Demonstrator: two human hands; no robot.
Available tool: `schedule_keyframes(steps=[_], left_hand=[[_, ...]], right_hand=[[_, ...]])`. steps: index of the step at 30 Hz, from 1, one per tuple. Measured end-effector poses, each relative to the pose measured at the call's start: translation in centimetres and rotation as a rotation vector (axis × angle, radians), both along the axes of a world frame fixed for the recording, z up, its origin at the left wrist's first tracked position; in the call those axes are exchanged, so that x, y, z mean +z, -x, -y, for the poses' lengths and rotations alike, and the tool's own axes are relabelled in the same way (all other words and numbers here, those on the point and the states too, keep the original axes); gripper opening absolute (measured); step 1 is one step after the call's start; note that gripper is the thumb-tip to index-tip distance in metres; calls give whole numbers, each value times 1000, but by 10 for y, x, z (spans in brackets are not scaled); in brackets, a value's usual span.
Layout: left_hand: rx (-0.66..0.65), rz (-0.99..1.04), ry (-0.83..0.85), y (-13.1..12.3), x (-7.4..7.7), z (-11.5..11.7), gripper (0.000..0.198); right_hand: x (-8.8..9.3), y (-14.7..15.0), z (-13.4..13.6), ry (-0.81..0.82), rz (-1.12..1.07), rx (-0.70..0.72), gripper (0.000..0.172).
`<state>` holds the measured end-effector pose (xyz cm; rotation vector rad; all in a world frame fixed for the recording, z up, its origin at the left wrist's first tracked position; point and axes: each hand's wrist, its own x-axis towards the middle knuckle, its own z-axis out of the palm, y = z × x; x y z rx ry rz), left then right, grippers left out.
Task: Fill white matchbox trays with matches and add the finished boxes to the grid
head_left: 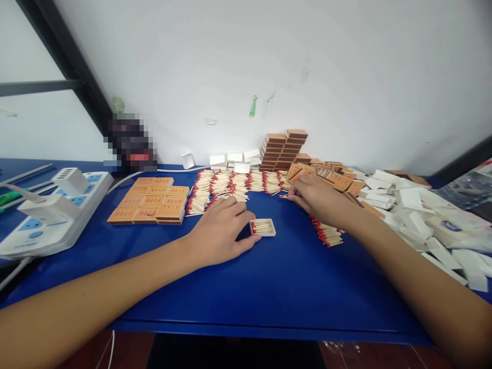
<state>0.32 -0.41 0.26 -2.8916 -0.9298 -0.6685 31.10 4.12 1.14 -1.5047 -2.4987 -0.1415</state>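
A small white matchbox tray [269, 233], partly filled with red-headed matches, lies on the blue table in front of me. My left hand [223, 230] grips the tray's left end between thumb and forefinger. Beyond the tray, my right hand [317, 197] is closed in a pinch, and red match heads show at its fingertips. Rows of loose matches [238, 185] stretch along the table behind both hands. Another bundle of matches [326, 233] lies below my right wrist, which partly covers it.
Orange matchboxes [149, 200] lie in a block at left, beside a white power strip [82, 205]. Stacked matchboxes [282, 151] stand against the wall near white trays [234, 159]. Loose orange covers [338, 179] and a heap of white trays [415, 210] spread at right.
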Motion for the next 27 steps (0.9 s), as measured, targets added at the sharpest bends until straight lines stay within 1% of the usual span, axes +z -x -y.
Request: schedule_keyframes(steps=[3, 9, 14, 20, 24, 27], left_hand=[[-3, 7, -3, 0, 0, 0, 33], [-5, 5, -24, 0, -1, -1, 34], [-4, 0, -24, 1, -1, 0, 34], [-1, -2, -10, 1, -1, 0, 33], [-5, 2, -23, 0, -1, 0, 35], [-6, -1, -23, 0, -1, 0, 34]], right_hand=[[0, 4, 4, 15, -27, 13, 29], [3, 7, 9, 151, -81, 38, 26], [6, 10, 13, 215, -136, 41, 30], [10, 12, 17, 244, -175, 24, 34], [11, 8, 17, 315, -166, 19, 29], [12, 7, 18, 323, -156, 15, 27]])
